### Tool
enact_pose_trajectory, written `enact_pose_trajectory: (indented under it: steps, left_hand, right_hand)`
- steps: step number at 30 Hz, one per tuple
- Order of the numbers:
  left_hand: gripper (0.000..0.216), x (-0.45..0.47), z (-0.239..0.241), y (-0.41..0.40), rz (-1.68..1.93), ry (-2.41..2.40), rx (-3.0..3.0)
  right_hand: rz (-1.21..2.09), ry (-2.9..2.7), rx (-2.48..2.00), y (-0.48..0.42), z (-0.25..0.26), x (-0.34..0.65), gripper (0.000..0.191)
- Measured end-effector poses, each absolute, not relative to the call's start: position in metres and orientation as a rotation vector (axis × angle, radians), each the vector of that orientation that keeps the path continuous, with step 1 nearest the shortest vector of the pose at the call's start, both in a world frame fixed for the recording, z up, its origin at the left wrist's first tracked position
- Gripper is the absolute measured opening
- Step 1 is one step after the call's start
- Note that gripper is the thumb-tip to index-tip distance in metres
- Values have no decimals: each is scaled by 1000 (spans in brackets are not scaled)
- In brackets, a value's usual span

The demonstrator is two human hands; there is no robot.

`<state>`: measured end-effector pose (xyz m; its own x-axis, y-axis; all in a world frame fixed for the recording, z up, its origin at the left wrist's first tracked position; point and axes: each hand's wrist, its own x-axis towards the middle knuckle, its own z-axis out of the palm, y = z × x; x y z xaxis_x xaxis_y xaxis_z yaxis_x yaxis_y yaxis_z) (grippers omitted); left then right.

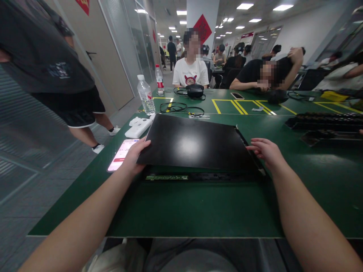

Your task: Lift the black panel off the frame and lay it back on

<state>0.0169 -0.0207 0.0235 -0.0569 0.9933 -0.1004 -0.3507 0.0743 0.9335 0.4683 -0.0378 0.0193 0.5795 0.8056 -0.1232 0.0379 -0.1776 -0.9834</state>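
Dark panel [184, 141] sits mid-frame over the green worktop [198, 211], its long axis running left to right between the two hands. At its left end, the grip of the left hand [134, 155] is closed on the edge, thumb on top. The right hand [268, 153] is at the opposite end, fingers partly spread; whether its grip pinches anything, I cannot tell. A green circuit strip [167, 177] shows just below the panel's near edge.
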Motion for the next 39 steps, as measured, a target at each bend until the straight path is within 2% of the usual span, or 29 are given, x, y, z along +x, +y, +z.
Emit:
enact_pose_trajectory:
  steps: [8, 18, 30, 39]
  left_hand:
    - [25, 18, 21, -19, 1287, 1087, 901]
    - [39, 15, 20, -17, 1185, 1121, 943]
    - [21, 18, 26, -19, 1146, 1172, 894]
    - [54, 9, 18, -14, 1157, 1054, 908]
  right_hand:
    - [773, -746, -1675, -36, 17, 471, 16]
    - [686, -811, -1759, -34, 13, 475, 19]
    - [424, -1065, -2056, -34, 6, 481, 29]
    - [288, -1237, -2162, -35, 8, 481, 27]
